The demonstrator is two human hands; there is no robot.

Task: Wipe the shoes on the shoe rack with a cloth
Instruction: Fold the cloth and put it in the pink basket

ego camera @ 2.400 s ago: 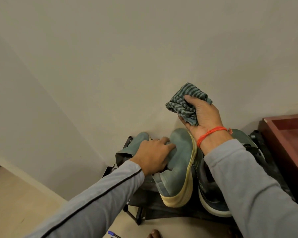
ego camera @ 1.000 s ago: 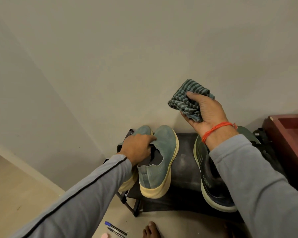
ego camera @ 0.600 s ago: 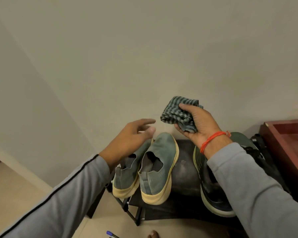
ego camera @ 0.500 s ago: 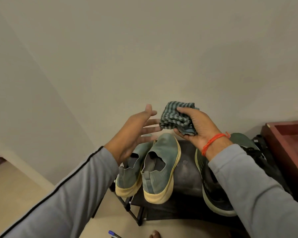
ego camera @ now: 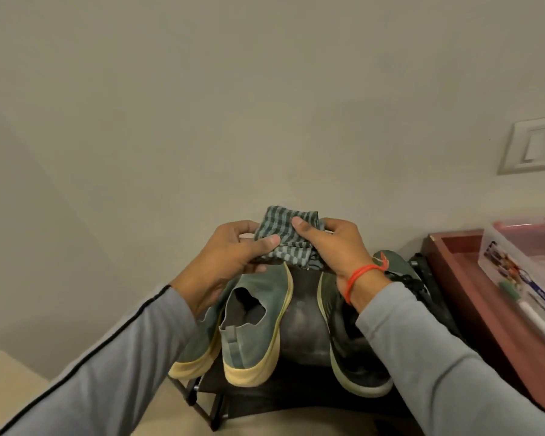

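Observation:
Both my hands hold a folded green striped cloth (ego camera: 283, 237) up above the shoe rack (ego camera: 299, 328). My left hand (ego camera: 233, 256) pinches its left edge with the thumb on top. My right hand (ego camera: 334, 247), an orange thread on its wrist, grips the right side. Below on the dark top shelf stand a pair of grey-green slip-on shoes with cream soles (ego camera: 252, 325), toes to the wall. A dark sneaker with a pale sole (ego camera: 356, 357) stands to their right, partly hidden by my right arm.
A plain wall rises right behind the rack. A reddish wooden table (ego camera: 472, 297) stands at the right with a clear plastic box (ego camera: 523, 262) on it. A wall socket (ego camera: 538, 146) sits above it. Black items (ego camera: 428, 278) lie between the rack and the table.
My left hand let go of the slip-on shoe after setting it beside its partner, rose, and took hold of the cloth. The right hand brought the cloth lower and toward the middle.

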